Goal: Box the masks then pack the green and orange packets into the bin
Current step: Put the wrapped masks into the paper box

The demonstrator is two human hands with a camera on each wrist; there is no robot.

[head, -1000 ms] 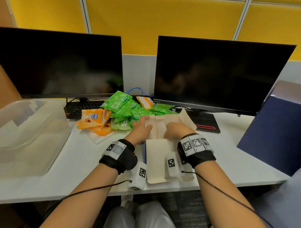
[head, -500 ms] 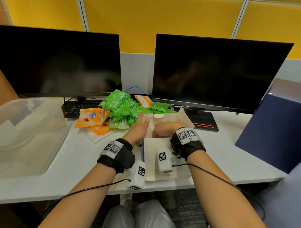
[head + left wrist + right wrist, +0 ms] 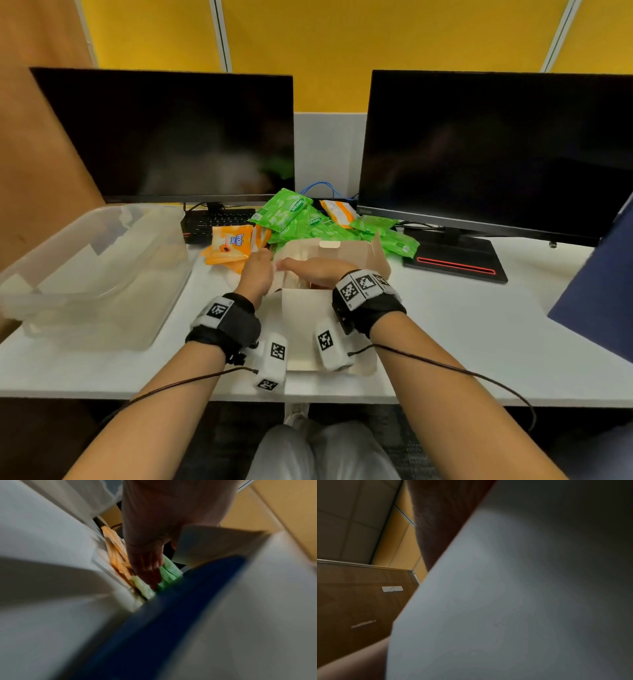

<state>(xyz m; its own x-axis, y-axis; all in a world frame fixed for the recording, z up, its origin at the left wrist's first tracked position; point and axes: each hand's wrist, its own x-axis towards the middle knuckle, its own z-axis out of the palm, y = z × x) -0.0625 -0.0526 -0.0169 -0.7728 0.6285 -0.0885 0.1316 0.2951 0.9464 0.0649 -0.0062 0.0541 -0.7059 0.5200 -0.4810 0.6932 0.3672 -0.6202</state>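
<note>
An open cardboard box [image 3: 346,255] stands mid-desk with its flaps spread. A pale stack of masks [image 3: 291,274] shows inside it. My right hand [image 3: 301,267] lies flat, palm down, across the box's contents with the fingers pointing left. With straight fingers my left hand [image 3: 260,267] presses against the box's left side. Green packets [image 3: 298,219] and orange packets [image 3: 233,243] are piled just behind the box. In the left wrist view, the left hand [image 3: 149,566] points down between the packets [image 3: 169,572] and the box's blue side [image 3: 171,615]. A box flap [image 3: 522,588] fills the right wrist view.
A clear plastic bin [image 3: 102,274] sits on the desk's left part. Two dark monitors [image 3: 171,137] stand at the back, with a keyboard [image 3: 219,222] under the left one. A monitor base [image 3: 455,257] lies right of the box. A dark blue panel [image 3: 599,274] stands at the far right.
My right hand has gone from pressing down in the box to lying flat across it, fingers turned left. The left hand moved from the contents to the box's left side.
</note>
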